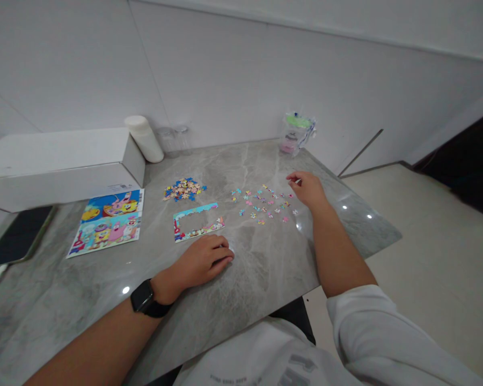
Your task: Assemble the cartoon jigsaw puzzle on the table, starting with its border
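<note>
My right hand is at the right edge of a loose spread of small jigsaw pieces, thumb and fingers drawn together in a pinch. Whether a piece is between the fingertips is too small to tell. My left hand rests on the tabletop, fingers loosely bent and holding nothing, just below a partly assembled puzzle border. That border forms a rectangular frame, with the grey table showing through its middle. Behind it lies a heap of mixed puzzle pieces, blue, yellow and tan.
A printed cartoon picture sheet lies left of the border. Further left are a phone with a white cable and a long white box. A white bottle, clear cups and a plastic bag stand along the wall.
</note>
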Action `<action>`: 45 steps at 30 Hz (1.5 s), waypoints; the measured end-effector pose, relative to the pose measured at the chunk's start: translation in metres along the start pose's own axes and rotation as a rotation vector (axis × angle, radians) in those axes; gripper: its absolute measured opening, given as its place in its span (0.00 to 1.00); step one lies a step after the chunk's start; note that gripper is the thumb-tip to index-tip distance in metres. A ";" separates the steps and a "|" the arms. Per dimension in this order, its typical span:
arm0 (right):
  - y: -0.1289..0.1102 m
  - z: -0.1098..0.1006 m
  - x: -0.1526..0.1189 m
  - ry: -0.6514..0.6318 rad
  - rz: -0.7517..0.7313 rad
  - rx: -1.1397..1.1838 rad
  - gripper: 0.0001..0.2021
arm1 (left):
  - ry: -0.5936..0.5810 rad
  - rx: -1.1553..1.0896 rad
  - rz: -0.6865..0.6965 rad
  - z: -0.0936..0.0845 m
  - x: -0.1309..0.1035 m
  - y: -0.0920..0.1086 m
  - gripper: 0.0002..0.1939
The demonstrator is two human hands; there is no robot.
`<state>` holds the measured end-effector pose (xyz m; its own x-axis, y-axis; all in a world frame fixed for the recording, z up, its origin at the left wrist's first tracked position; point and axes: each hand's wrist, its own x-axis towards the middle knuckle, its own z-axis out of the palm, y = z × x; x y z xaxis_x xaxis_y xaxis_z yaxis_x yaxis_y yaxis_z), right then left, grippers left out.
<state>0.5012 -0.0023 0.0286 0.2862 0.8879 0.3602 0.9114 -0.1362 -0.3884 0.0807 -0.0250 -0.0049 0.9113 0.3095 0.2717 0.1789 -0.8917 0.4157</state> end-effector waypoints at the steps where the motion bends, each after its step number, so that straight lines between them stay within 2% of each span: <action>1: 0.001 0.001 0.000 -0.009 -0.006 0.003 0.11 | 0.000 0.002 0.000 0.000 0.000 0.000 0.12; 9: 0.000 0.012 0.000 -0.086 -0.062 0.006 0.14 | 0.004 0.011 0.007 0.001 0.000 0.000 0.12; 21: -0.038 0.044 -0.013 -0.286 -0.196 -0.002 0.22 | 0.000 0.014 0.001 0.000 0.001 0.000 0.13; 27: -0.050 0.050 -0.018 -0.351 -0.211 -0.035 0.20 | 0.007 0.021 -0.002 -0.001 0.001 0.001 0.13; 30: -0.054 0.050 -0.018 -0.358 -0.223 -0.041 0.17 | 0.051 0.051 -0.028 -0.001 0.000 0.002 0.12; 33: -0.053 0.049 -0.018 -0.354 -0.223 -0.055 0.15 | 0.183 0.132 -0.108 -0.001 -0.001 0.003 0.13; 36: -0.047 0.048 -0.016 -0.340 -0.206 -0.065 0.14 | 0.325 0.211 -0.198 -0.007 -0.001 0.003 0.13; 39: -0.038 0.048 -0.013 -0.313 -0.192 -0.061 0.14 | 0.390 0.269 -0.279 -0.021 0.004 -0.001 0.14; 42: -0.029 0.050 -0.012 -0.257 -0.149 -0.042 0.15 | 0.390 0.317 -0.352 -0.037 0.017 -0.014 0.14; 45: -0.023 0.051 -0.011 -0.220 -0.097 -0.012 0.15 | 0.311 0.315 -0.379 -0.050 0.039 -0.033 0.14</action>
<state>0.4618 0.0131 -0.0094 0.1275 0.9711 0.2016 0.9352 -0.0500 -0.3506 0.0920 0.0333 0.0348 0.6191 0.6662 0.4159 0.6164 -0.7403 0.2682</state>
